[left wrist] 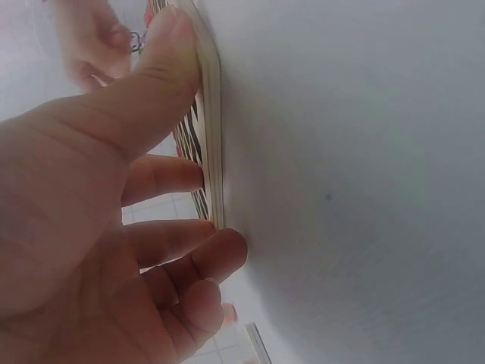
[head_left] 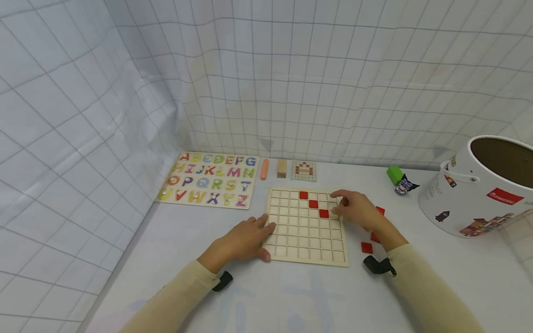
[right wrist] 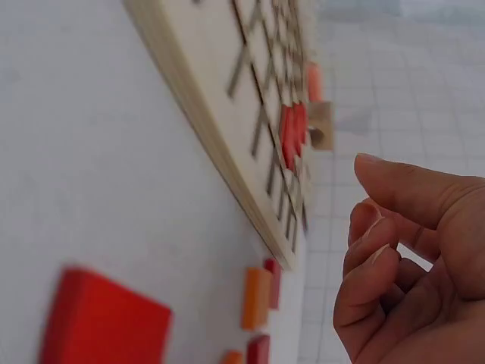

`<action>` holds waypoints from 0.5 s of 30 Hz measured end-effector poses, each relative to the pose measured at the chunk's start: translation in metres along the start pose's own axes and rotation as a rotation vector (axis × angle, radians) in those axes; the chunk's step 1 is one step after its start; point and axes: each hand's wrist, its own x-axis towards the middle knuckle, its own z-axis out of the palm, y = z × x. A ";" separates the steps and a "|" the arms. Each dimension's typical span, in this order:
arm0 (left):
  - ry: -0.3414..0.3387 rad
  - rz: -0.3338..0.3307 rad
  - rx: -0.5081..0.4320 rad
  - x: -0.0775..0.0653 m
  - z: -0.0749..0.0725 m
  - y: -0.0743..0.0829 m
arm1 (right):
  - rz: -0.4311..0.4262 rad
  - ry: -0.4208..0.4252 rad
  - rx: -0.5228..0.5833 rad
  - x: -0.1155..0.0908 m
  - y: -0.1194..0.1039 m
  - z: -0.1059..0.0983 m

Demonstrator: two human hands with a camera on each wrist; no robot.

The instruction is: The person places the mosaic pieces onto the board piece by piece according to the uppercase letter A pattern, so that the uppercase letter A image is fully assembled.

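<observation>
A square wooden grid board [head_left: 304,240] lies on the table. Three red tiles [head_left: 313,204] sit in its cells, stepping diagonally down to the right. My left hand [head_left: 247,237] rests at the board's left edge, its thumb [left wrist: 163,72] and fingers touching the rim. Over the upper right part of the board hovers my right hand [head_left: 358,210], beside the lowest of those tiles. In the right wrist view its thumb [right wrist: 402,186] stands apart from the bent fingers, and nothing shows between them. Loose red tiles [head_left: 367,247] and orange tiles [right wrist: 256,298] lie right of the board.
An alphabet puzzle board [head_left: 212,180] lies at the back left. Behind the grid board are an orange stick [head_left: 264,169], a wooden block [head_left: 281,169] and a small pattern card [head_left: 304,170]. A green block [head_left: 394,175], a small figure [head_left: 405,186] and a white bucket [head_left: 454,199] stand right.
</observation>
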 end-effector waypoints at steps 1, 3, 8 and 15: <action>-0.001 0.001 0.002 0.000 0.000 0.000 | -0.003 0.020 0.015 -0.004 0.003 -0.009; 0.001 -0.004 0.000 0.001 0.000 0.000 | 0.000 0.054 0.050 -0.013 0.013 -0.026; 0.006 -0.011 -0.007 0.001 0.000 0.000 | 0.058 0.124 0.068 -0.037 0.047 -0.057; 0.002 -0.008 -0.009 0.002 0.001 0.001 | 0.143 0.134 0.110 -0.048 0.079 -0.061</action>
